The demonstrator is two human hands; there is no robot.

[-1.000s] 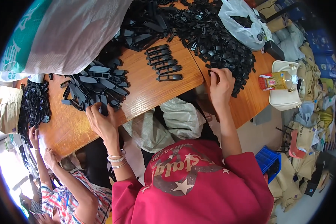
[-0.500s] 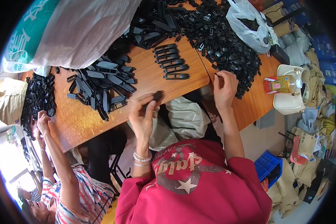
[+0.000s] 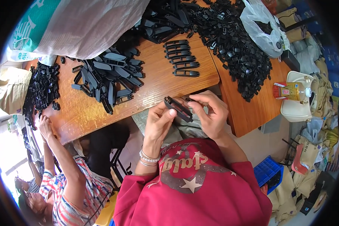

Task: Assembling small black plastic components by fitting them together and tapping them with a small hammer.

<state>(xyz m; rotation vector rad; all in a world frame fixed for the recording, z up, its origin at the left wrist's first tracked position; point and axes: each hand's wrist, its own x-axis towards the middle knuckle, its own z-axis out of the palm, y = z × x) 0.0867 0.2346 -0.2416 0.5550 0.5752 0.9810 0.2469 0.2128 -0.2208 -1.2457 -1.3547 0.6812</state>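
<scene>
In front of my chest, my left hand (image 3: 156, 123) is closed on a long, narrow black plastic frame (image 3: 180, 109), tilted with its open side showing. My right hand (image 3: 212, 116) pinches a small dark plastic piece (image 3: 187, 100) against the far side of the frame; my fingertips partly cover it. Beyond my hands, several similar frames (image 3: 182, 59) lie in a neat row on the wooden table (image 3: 154, 81). A heap of small black parts (image 3: 237, 56) spreads at the right, and a pile of long black pieces (image 3: 105, 75) lies to the left.
A white and green sack (image 3: 83, 26) stands at the far left. Another person's hands (image 3: 46, 126) work beside a dark heap of parts (image 3: 43, 88). At the right are a plastic bag (image 3: 261, 34), a bottle (image 3: 290, 91) and a blue crate (image 3: 268, 173).
My right hand has left the small-parts heap and come down and left to meet my left hand. The frame in my left hand has turned, so its length now shows.
</scene>
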